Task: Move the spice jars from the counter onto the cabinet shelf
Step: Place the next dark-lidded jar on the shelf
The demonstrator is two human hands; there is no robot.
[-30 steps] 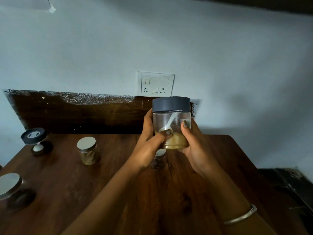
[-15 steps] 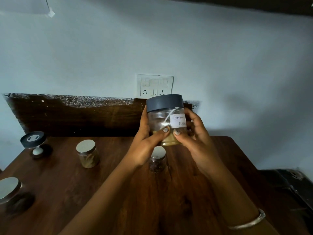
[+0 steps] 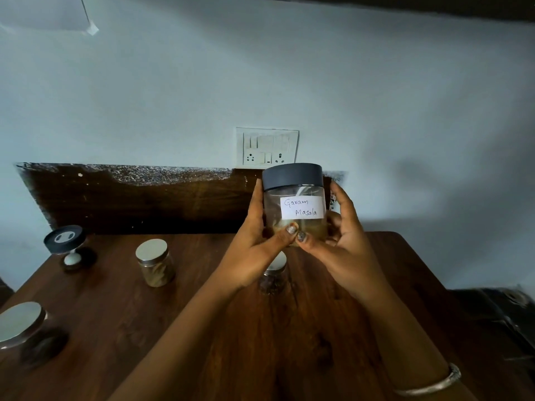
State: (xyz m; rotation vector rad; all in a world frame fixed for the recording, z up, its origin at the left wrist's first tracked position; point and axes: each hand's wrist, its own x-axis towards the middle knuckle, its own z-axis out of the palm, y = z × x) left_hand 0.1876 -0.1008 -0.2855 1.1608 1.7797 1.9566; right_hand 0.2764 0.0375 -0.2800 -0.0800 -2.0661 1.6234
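Note:
A clear jar [image 3: 293, 204] with a dark grey lid and a white label reading "Garam Masala" is held upright above the wooden counter [image 3: 202, 328]. My left hand [image 3: 254, 250] grips its left side and my right hand [image 3: 341, 244] its right side, thumbs under the label. On the counter stand a small jar with a silver lid [image 3: 155, 266], a dark-lidded jar [image 3: 68, 246] at the far left, a big silver-lidded jar [image 3: 20, 328] at the left edge, and a small jar [image 3: 273, 274] partly hidden below my hands. No cabinet shelf is in view.
A white switch and socket plate [image 3: 267, 147] sits on the pale wall behind the jar. A dark wooden backboard [image 3: 139, 201] runs along the counter's back. A dark object [image 3: 503, 316] lies beyond the counter's right edge.
The jar has been turned in my hands so that its label now faces me fully. It has shifted slightly to the right; both hands stay on it.

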